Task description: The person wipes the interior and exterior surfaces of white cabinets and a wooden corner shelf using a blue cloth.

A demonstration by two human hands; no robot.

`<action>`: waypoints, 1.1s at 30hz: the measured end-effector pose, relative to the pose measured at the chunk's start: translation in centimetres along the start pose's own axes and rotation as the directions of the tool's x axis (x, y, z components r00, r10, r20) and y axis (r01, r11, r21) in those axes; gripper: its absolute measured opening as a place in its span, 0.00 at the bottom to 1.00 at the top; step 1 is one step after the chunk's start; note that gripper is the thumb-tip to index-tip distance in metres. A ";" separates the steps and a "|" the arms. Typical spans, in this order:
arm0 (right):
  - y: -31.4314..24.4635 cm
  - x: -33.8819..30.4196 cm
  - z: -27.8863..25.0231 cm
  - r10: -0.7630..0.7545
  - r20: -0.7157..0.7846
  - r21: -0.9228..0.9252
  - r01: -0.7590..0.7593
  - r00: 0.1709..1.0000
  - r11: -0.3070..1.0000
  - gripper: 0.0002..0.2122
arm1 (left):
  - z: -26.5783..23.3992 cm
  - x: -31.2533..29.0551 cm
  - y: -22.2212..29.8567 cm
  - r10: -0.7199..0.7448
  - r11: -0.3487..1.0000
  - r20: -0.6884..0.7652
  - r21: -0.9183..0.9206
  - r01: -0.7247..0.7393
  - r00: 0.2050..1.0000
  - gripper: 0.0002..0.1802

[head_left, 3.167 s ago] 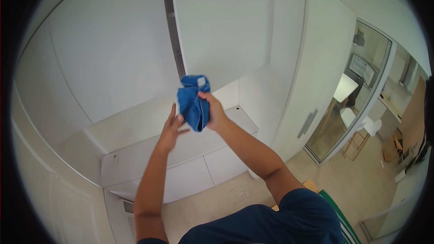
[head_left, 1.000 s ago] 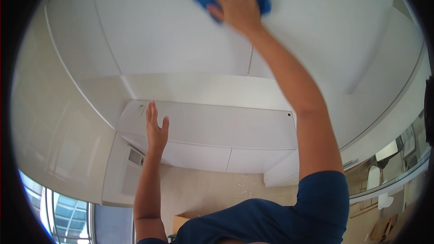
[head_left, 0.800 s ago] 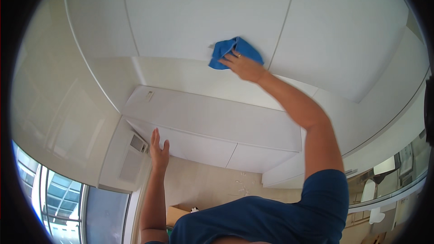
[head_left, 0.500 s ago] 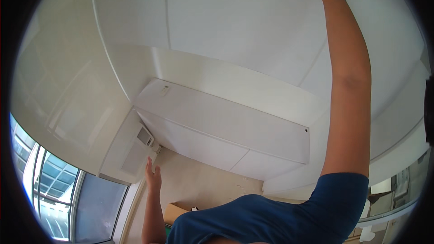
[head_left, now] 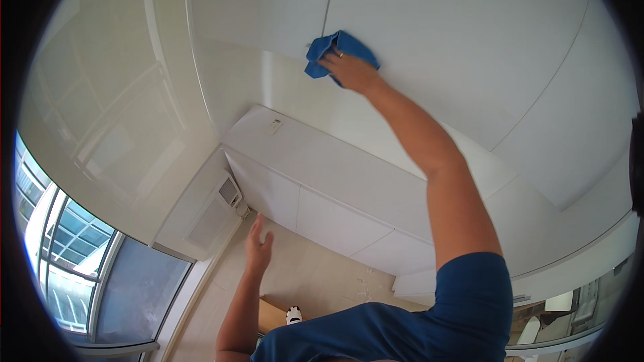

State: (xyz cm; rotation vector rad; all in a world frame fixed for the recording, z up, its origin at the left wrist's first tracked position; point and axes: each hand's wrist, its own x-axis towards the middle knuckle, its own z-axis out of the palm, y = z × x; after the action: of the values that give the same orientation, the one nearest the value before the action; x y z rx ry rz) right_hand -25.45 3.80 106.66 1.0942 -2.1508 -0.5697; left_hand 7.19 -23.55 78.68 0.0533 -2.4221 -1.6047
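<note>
My right hand (head_left: 350,70) is raised and presses a crumpled blue cloth (head_left: 333,50) flat against the lower edge of a white upper cabinet door (head_left: 463,40), right beside the seam between two doors. My left hand (head_left: 258,247) hangs lower, fingers apart and holding nothing, in front of the low white cabinet (head_left: 322,188).
The low white cabinet has a flat top with a small grey mark (head_left: 274,123) near its left end. A white wall panel with a small control unit (head_left: 228,191) stands at the left. A window (head_left: 74,261) fills the lower left. The floor (head_left: 315,281) is beige.
My right hand has swept the blue cloth down and left from the top right of the view to the door's lower edge. My left hand has stayed low and open.
</note>
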 end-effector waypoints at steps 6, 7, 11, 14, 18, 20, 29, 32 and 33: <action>15.2 8.2 -19.8 0.558 -0.321 -0.233 -0.635 0.765 0.736 0.28 | -12.2 -8.0 -14.3 -0.324 0.933 -0.266 0.068 0.353 0.908 0.27; 18.0 7.2 -22.2 0.581 -0.415 -0.342 -0.712 0.700 0.614 0.27 | -13.1 -8.3 -14.2 -0.357 0.918 -0.310 0.058 0.393 0.881 0.26; 11.9 9.4 -19.1 0.601 -0.496 -0.309 -0.774 0.627 0.553 0.31 | -15.1 -12.0 -16.2 -0.540 0.829 -0.410 -0.106 0.550 0.735 0.24; 5.2 10.2 -10.6 0.454 -0.344 -0.320 -0.557 0.822 0.767 0.31 | -13.6 -13.6 -18.3 -0.446 0.883 -0.380 -0.040 0.467 0.810 0.25; -1.0 3.6 -1.1 0.176 -0.255 -0.386 -0.267 0.951 0.883 0.26 | -10.4 -12.3 -12.5 -0.432 0.885 -0.298 0.042 0.463 0.851 0.29; -1.6 4.2 -0.6 0.222 -0.124 -0.260 -0.248 0.967 0.933 0.29 | -11.4 -12.3 -11.7 -0.407 0.901 -0.316 0.012 0.433 0.857 0.29; -3.2 7.0 0.0 0.319 -0.016 -0.379 -0.301 0.948 0.875 0.33 | -17.0 -21.8 -15.0 -0.636 0.744 -0.465 -0.158 0.649 0.616 0.35; -2.9 8.2 1.2 0.288 -0.113 -0.419 -0.308 0.951 0.854 0.35 | -19.7 -18.2 -16.0 -0.555 0.802 -0.583 -0.184 0.569 0.593 0.37; -2.6 8.8 1.5 0.284 -0.118 -0.414 -0.307 0.952 0.857 0.35 | -21.5 -15.9 -16.2 -0.437 0.842 -0.651 -0.053 0.537 0.620 0.38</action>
State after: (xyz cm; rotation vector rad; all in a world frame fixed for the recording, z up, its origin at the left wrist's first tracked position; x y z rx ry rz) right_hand -28.92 -4.81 107.08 0.5188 -1.9642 -0.8081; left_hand 25.68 -46.90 69.06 1.1965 -2.0229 -1.2514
